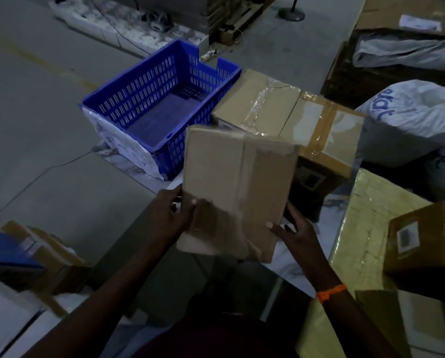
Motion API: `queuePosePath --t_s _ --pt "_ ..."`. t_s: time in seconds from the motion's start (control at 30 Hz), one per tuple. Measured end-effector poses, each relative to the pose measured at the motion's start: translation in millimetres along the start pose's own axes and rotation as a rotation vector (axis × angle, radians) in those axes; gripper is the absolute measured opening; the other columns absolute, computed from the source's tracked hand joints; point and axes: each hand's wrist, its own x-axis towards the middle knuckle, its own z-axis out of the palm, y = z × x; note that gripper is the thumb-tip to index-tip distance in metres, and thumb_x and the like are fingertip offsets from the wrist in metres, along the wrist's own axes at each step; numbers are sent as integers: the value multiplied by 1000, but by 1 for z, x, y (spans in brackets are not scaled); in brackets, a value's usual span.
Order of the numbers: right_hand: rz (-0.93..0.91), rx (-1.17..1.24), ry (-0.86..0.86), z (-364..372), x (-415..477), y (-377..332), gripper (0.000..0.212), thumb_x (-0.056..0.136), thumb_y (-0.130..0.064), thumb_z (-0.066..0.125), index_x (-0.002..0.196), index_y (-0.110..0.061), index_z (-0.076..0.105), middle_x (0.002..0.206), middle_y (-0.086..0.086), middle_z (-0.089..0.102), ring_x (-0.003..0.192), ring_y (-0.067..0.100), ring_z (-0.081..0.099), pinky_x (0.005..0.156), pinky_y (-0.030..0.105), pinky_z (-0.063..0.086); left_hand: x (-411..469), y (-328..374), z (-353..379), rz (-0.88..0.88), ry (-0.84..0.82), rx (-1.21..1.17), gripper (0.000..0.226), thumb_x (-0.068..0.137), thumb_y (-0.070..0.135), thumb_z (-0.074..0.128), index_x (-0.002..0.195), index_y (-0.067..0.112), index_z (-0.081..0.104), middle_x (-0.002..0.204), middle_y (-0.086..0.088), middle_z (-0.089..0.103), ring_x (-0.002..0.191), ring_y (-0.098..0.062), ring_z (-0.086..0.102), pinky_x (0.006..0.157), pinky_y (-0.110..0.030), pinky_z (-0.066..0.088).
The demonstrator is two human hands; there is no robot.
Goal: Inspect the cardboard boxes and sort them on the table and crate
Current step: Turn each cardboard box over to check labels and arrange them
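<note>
Two hands hold a flat cardboard box up over the near edge of the white table as we look down in dim light. Largest in view is the blue slotted crate, which stands at the table's far left corner with nothing visible inside and a white printed sheet hanging down its near end. Just right of the crate we see a taped carton touching a second carton sealed with brown tape, and beyond those a white sack with blue lettering. At the right lies a yellowish plastic-wrapped parcel with a small labelled box resting on it. The held box is tilted, its taped face towards us, its far end overlapping the crate's corner and the two cartons in our view. Our left hand grasps its lower left edge, thumb on the face; our right hand grips the lower right edge, thumb likewise on top. We note an orange band on the right wrist.
</note>
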Motion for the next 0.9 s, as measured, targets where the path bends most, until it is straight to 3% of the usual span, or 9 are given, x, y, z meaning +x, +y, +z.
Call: queuePosePath --t_s 0.13,0.23,0.37,0.43,0.5,0.6,0.7,0.8,0.9 --pt "19 -32 -8 21 2 3 60 84 -39 83 135 -49 53 129 -30 65 125 4 61 103 29 52 2 -18 -5 -153 -31 51 46 98 36 64 142 41 50 121 11 55 98 2 55 76 -6 39" --pt "50 -41 -41 39 0 13 60 88 -35 82 136 -53 51 130 -21 61 121 5 61 106 41 53 14 -39 -9 -308 -106 23 48 97 33 66 143 29 54 133 1 58 113 -14 57 90 -29 53" --pt "78 -44 -46 54 2 23 83 77 -57 78 152 -41 45 139 -8 54 130 14 57 109 50 51 40 -48 -14 -324 -258 86 61 94 25 70 150 19 47 145 -10 55 130 -28 53 103 -40 44" --pt "77 -59 -43 58 3 26 87 82 -50 81 156 -39 38 145 -3 50 135 15 52 111 47 49 51 -50 -16 -286 -356 128 77 87 37 67 156 21 37 151 -12 49 136 -29 48 109 -42 40" --pt "61 -49 -50 60 1 28 89 86 -37 84 159 -37 33 150 -4 48 138 12 50 110 40 50 55 -53 -17 -241 -424 163 85 85 45 63 159 26 25 157 -8 40 140 -25 41 111 -39 37" --pt "49 -48 -106 62 -10 31 104 79 -45 88 161 -42 24 153 -24 46 140 2 47 102 29 54 47 -57 -20 -150 -503 133 86 90 39 74 151 42 12 152 16 29 134 2 32 106 -20 31" --pt "28 -73 -195 64 -26 42 122 70 -40 96 159 -49 15 154 -39 34 144 1 41 108 37 51 27 -77 -34 -29 -616 177 107 77 43 84 150 50 6 152 33 17 131 28 21 104 0 24" --pt "27 -116 -253 69 -35 55 139 64 -46 99 161 -51 0 165 -26 26 149 8 38 115 47 46 8 -104 -50 -14 -665 365 128 70 63 84 159 41 -5 168 10 11 151 -5 14 122 -30 22" --pt "12 -96 -177 77 -33 50 132 70 -39 97 165 -35 6 165 -12 32 146 4 40 111 42 50 11 -111 -51 83 -541 365 110 73 67 73 161 24 22 163 -8 31 146 -27 36 116 -52 38"
